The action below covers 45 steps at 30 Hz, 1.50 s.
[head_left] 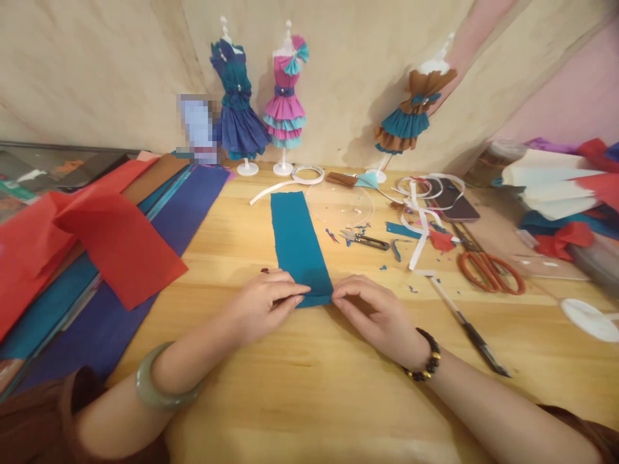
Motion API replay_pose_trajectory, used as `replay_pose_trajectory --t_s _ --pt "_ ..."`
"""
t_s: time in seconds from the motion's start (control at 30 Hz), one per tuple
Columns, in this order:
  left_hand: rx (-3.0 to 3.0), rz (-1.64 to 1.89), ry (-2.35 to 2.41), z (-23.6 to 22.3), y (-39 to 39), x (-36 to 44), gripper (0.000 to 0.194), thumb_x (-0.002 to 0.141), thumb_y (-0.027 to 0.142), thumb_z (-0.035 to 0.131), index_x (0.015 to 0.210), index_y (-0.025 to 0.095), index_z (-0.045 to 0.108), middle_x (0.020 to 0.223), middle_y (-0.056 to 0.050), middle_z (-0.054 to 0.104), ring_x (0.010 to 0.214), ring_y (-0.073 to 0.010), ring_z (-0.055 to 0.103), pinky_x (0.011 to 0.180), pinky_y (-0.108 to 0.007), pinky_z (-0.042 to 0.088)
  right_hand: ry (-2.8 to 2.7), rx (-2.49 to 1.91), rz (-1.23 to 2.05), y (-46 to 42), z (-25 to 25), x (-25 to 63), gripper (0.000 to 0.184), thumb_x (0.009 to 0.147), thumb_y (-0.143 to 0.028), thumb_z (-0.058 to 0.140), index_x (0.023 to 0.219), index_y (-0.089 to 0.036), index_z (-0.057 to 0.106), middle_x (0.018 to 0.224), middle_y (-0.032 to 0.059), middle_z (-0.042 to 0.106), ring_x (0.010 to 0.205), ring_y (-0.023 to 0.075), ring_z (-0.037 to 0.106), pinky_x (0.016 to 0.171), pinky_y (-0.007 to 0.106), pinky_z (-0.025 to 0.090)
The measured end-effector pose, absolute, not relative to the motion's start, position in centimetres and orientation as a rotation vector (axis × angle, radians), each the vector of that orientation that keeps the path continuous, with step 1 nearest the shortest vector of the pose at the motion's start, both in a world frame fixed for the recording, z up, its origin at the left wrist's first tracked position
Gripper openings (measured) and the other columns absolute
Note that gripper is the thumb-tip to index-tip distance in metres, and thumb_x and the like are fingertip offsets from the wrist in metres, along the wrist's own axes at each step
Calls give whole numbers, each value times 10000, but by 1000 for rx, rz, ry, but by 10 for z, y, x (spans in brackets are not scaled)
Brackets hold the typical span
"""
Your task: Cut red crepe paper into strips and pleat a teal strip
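A teal strip of crepe paper (300, 238) lies lengthwise on the wooden table, its near edge folded over in a narrow band. My left hand (268, 299) pinches the left part of that fold between thumb and fingers. At the right end of the fold, my right hand (370, 309) grips the corner with thumb and forefinger. Just beyond the right hand are small thread snips (365, 240) and scattered paper scraps. A black pen (483, 348) rests to the right of my right wrist.
Red paper (120, 251) and blue paper (193, 206) are stacked at left. Several miniature dress forms in paper dresses stand along the wall, one in pink (286, 106). Orange-handled scissors (491, 270), white tape (420, 251) and a dark phone (454, 201) lie at right.
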<state>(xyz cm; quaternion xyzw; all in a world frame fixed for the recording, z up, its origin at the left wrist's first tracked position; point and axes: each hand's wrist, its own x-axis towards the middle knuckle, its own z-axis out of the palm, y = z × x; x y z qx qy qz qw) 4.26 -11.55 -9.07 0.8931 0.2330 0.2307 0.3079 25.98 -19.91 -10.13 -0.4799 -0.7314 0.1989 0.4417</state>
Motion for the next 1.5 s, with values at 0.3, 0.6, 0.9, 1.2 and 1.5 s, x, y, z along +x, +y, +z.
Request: replay_pose_trajectory --t_s 0.3,0.6,0.9,1.2,1.5 --pt "2177 619 732 -85 -115 44 255 882 155 426 842 183 676 831 -32 674 790 -143 615 748 -265 472 -1799 -1169 602 -199 -98 260 217 894 -95 499 960 -214 668 928 62 640 871 154 621 769 293 508" --pt "1992 624 872 -81 -118 48 83 748 179 630 763 186 711 800 -25 694 781 -157 616 718 -257 473 -1695 -1269 564 -196 -108 254 48 840 -182 643 848 -224 667 840 26 675 785 144 636 713 256 515" --pt "1773 580 949 -81 -114 46 128 729 234 665 827 185 732 869 -31 696 779 -155 618 687 -248 463 -1593 -1342 615 -194 -111 258 61 822 -259 671 872 -242 703 863 27 710 779 157 653 714 262 538" --pt "1701 616 988 -82 -115 47 130 707 217 684 819 183 741 894 -37 709 795 -154 633 716 -243 483 -1572 -1382 601 -194 -110 256 83 813 -284 678 873 -248 723 873 32 725 787 167 668 721 267 552" --pt "1700 564 1066 -86 -114 47 182 685 230 687 850 185 748 876 -40 703 728 -149 608 655 -245 468 -1592 -1393 607 -194 -109 255 109 809 -310 671 872 -236 720 848 37 721 720 165 658 682 281 561"
